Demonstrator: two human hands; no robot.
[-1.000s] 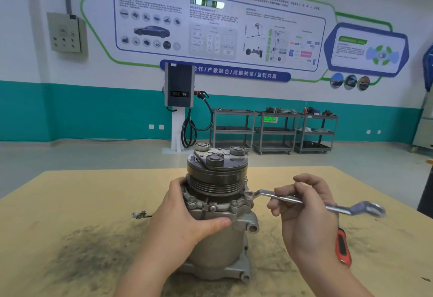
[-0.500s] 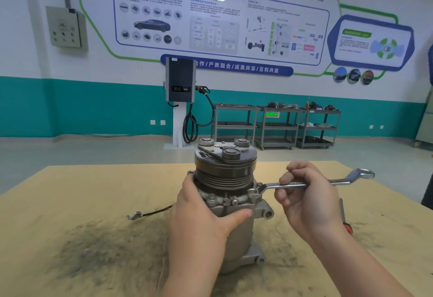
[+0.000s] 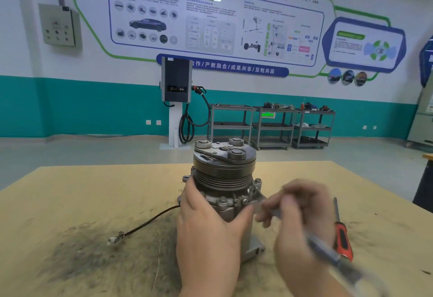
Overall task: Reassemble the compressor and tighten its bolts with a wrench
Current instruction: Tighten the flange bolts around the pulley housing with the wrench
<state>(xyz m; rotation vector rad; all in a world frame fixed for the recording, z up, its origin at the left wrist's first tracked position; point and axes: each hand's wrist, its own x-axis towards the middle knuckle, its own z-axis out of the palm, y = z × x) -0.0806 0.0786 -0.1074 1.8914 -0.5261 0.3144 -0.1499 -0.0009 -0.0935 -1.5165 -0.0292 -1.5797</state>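
— Two hands on the job, then? Where does the compressor stand?

— Upright on the tan wooden table, near the middle, its grooved pulley uppermost. Dark grime is smeared across the board to its left.

— And the left hand?

— Wrapped round the front of the aluminium body below the pulley, thumb lying across the casing toward the right, fingers curled behind. It grips the housing.

— The right hand?

— Blurred, but its fingers are closed round the shank of a steel wrench. The handle runs down and to the right, toward the lower edge of the view. The working end points at the flange by a bolt on the compressor's right side; with the smear I cannot tell whether it sits on the bolt head.

— Anything else on the bench?

— A screwdriver with a red and black handle lies just to the right of that hand, blade pointing away. A black wire trails left from the compressor's base and ends in a small pale connector.

— Behind?

— An EV charging post against the teal and white wall, and three grey shelf trolleys beside it.
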